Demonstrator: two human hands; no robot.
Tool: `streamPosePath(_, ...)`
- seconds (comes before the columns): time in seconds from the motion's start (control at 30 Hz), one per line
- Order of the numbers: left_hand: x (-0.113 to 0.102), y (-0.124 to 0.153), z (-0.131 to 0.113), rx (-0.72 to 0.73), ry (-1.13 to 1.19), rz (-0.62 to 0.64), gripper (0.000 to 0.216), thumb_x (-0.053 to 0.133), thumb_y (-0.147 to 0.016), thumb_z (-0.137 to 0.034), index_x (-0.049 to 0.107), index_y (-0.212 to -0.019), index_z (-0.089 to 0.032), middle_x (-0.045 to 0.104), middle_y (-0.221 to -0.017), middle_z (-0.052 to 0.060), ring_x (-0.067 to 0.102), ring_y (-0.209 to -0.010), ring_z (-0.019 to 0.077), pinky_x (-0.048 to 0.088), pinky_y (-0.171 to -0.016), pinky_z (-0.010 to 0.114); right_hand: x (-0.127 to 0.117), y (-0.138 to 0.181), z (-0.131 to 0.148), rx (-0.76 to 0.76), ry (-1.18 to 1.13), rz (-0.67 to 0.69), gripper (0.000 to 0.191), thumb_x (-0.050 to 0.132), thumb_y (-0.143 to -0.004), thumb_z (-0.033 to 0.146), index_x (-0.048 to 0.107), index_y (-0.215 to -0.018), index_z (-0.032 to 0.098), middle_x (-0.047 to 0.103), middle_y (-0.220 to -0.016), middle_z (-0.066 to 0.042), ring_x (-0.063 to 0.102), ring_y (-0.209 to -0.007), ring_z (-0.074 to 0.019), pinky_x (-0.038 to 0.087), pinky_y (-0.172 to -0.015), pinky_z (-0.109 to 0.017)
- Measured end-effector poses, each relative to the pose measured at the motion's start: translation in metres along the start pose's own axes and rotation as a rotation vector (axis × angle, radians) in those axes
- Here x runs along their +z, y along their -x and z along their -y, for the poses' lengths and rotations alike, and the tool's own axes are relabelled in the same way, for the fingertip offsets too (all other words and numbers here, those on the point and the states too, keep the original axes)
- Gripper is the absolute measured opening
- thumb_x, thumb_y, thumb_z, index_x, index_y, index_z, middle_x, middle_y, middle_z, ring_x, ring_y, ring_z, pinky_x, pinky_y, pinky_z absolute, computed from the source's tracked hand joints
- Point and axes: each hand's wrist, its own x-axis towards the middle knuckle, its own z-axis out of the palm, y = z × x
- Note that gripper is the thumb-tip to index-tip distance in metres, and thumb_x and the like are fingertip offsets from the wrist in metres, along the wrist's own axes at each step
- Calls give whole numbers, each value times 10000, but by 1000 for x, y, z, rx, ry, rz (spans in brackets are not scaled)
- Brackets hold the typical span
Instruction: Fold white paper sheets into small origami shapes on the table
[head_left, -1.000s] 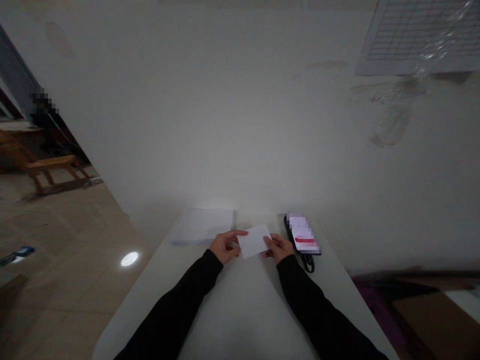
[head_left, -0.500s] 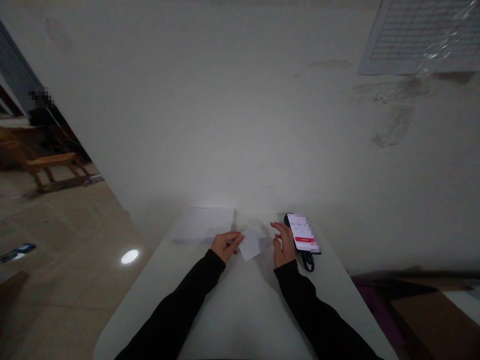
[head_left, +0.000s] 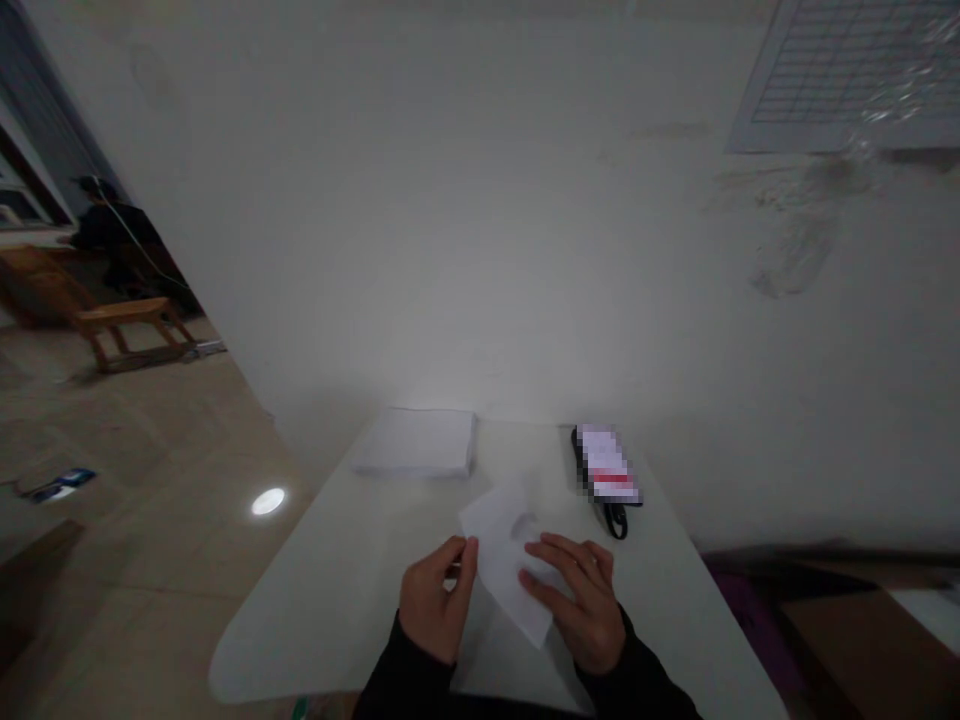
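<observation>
A white sheet of paper (head_left: pixel 504 545) lies tilted on the white table (head_left: pixel 352 590) in front of me. My left hand (head_left: pixel 436 603) pinches its left edge with thumb and fingers curled. My right hand (head_left: pixel 582 600) rests on the sheet's right part with fingers stretched flat and slightly apart. Both sleeves are black.
A stack of white paper (head_left: pixel 417 442) lies at the table's far left by the wall. A phone (head_left: pixel 606 476) with a lit screen and a dark strap lies at the far right. A wooden chair (head_left: pixel 112 320) stands on the tiled floor at left.
Both hands have drawn back toward me with the sheet, from near the paper stack to the table's middle. The right hand, lifted half a second ago, now lies flat on the sheet.
</observation>
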Motion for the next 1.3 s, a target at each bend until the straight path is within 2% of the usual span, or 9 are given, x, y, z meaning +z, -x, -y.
streamPosePath(0.1, -6, 22, 9, -13, -53, -55, 261, 531, -784, -282, 562, -1037, -226, 657, -919, 40, 634, -797, 189, 544, -636, 271, -4, 22, 5, 113, -60, 112, 224, 554, -810, 335, 606, -1027, 320, 670, -990, -18, 620, -900, -215, 378, -788, -374)
streamPosePath(0.23, -9, 38, 17, 272, -273, -4, 428, 493, -783, -173, 490, -1199, -275, 424, -1330, 61, 437, -1183, 247, 430, -937, 399, -9, 30, 0, -38, -288, 204, 207, 449, -870, 325, 651, -913, 317, 691, -900, -8, 629, -876, -174, 458, -749, -321)
streamPosePath(0.33, -6, 47, 23, 502, -259, 270, 391, 422, -796, -102, 563, -1103, -299, 573, -1175, 37, 551, -1056, 172, 485, -869, 271, -14, 33, -10, -111, -443, 270, 281, 377, -893, 299, 630, -1014, 289, 667, -1003, -50, 598, -976, -170, 484, -781, -307)
streamPosePath(0.4, -2, 54, 30, 547, -237, 337, 344, 482, -780, -143, 565, -1086, -276, 624, -1089, 52, 596, -974, 168, 512, -819, 246, -17, 36, -17, -83, -520, 358, 287, 404, -877, 279, 594, -1092, 277, 619, -1112, -69, 536, -1086, -184, 467, -853, -333)
streamPosePath(0.57, 8, 66, 42, 546, -245, 215, 307, 642, -687, -347, 603, -975, -248, 617, -1103, 106, 602, -973, 247, 539, -793, 332, -20, 41, -31, 48, -700, 473, 255, 539, -815, 292, 617, -1058, 301, 598, -1150, -61, 503, -1130, -202, 454, -903, -359)
streamPosePath(0.7, 11, 70, 31, 466, -341, 154, 36, 607, -735, -269, 626, -753, -245, 649, -1041, 86, 623, -922, 229, 540, -787, 341, -22, 36, -34, 96, -731, 494, 230, 572, -795, 266, 646, -1012, 292, 578, -1177, -64, 487, -1145, -218, 452, -911, -373)
streamPosePath(0.8, 14, 69, 23, 431, -347, 90, 79, 590, -747, -226, 606, -670, -228, 666, -989, 78, 634, -885, 204, 544, -770, 312, -24, 31, -29, 127, -668, 500, 182, 547, -812, 247, 668, -947, 264, 591, -1155, -66, 504, -1128, -214, 455, -916, -361)
streamPosePath(1.0, 16, 64, 19, 391, -295, 18, 113, 555, -762, -167, 576, -653, -191, 666, -943, 44, 645, -811, 140, 541, -701, 215, -15, 34, -15, 293, -381, 310, 203, 488, -837, 262, 612, -689, 199, 601, -1105, -83, 531, -1087, -211, 458, -909, -344)
streamPosePath(1.3, 17, 62, 16, 297, -352, 16, 118, 562, -757, -200, 557, -639, -198, 655, -944, 12, 641, -822, 129, 536, -698, 194, 9, 40, -6, 356, -189, 160, 240, 491, -822, 284, 539, -605, 193, 548, -1068, -99, 525, -1016, -223, 445, -870, -368)
